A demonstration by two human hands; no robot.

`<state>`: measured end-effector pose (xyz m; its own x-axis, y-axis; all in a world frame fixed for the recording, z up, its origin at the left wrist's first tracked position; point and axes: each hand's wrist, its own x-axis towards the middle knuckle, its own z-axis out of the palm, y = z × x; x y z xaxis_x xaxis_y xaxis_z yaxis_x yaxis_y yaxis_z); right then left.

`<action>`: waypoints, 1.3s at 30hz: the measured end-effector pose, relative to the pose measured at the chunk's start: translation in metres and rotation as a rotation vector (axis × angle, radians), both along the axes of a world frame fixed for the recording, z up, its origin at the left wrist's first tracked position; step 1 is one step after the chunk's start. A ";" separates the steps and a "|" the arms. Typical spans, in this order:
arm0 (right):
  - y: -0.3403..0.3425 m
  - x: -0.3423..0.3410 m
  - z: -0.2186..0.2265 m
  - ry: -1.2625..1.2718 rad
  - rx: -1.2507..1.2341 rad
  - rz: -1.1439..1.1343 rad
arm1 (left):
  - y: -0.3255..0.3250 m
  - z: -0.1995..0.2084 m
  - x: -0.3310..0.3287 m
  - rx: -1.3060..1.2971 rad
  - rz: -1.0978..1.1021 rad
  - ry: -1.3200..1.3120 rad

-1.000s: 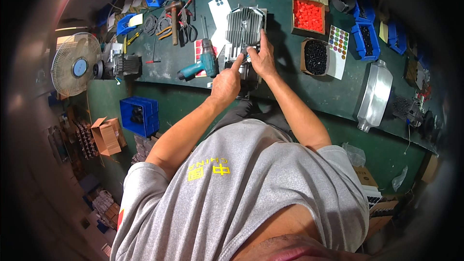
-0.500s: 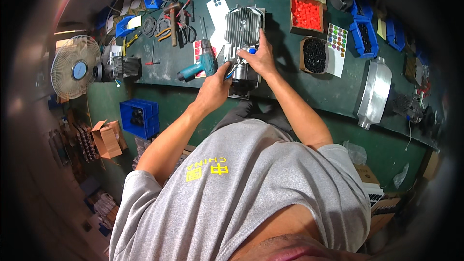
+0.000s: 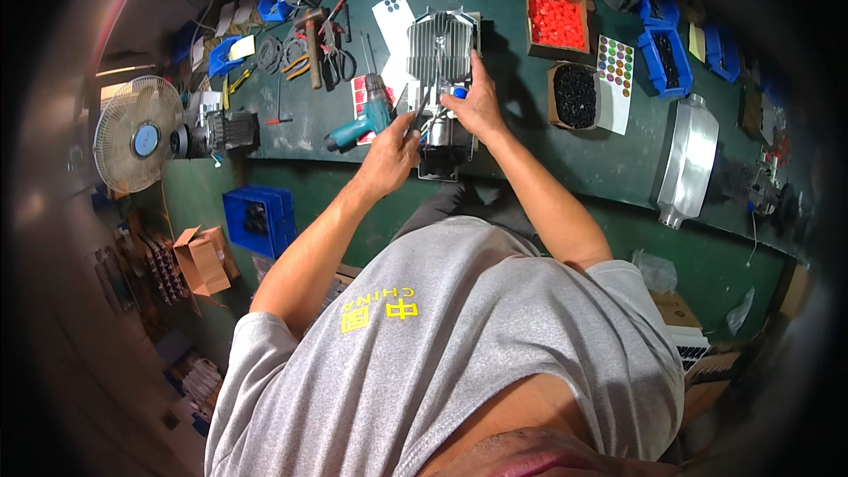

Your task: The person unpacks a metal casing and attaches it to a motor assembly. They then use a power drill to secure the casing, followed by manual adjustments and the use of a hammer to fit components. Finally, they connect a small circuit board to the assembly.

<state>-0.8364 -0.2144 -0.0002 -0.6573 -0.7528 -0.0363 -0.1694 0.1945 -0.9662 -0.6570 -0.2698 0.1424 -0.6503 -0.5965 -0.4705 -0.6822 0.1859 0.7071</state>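
Observation:
A finned metal motor unit [image 3: 442, 46] lies on the bench in front of me, with wires and a blue cap [image 3: 459, 94] around its middle and a dark cylindrical part [image 3: 443, 159] at the near end. My right hand [image 3: 478, 108] grips its right side, forefinger stretched along the edge and thumb over the middle by the cap. At the unit's left side, my left hand [image 3: 393, 155] is closed on a thin dark piece whose kind is unclear. A teal cordless drill [image 3: 364, 120] lies just left of that hand.
Hammer [image 3: 312, 51], pliers and scissors lie back left; a fan [image 3: 140, 134] stands far left. To the right are a box of red caps [image 3: 556, 21], a box of black parts [image 3: 575, 95], a sticker sheet [image 3: 615, 79] and a silver metal housing [image 3: 687, 161].
My left hand has drawn back slightly from the unit, and the thin dark piece shows more. The right hand stays on the unit. The whole view has shifted slightly.

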 end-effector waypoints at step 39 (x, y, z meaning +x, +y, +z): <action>0.013 0.008 0.057 -0.271 -0.073 0.166 | -0.008 0.011 -0.060 0.748 0.603 -0.053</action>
<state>-0.8283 -0.2012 0.0565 -0.4994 -0.8557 -0.1353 0.0720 0.1146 -0.9908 -0.7166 -0.2781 0.1534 -0.2993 -0.3572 -0.8848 -0.5503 -0.6929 0.4659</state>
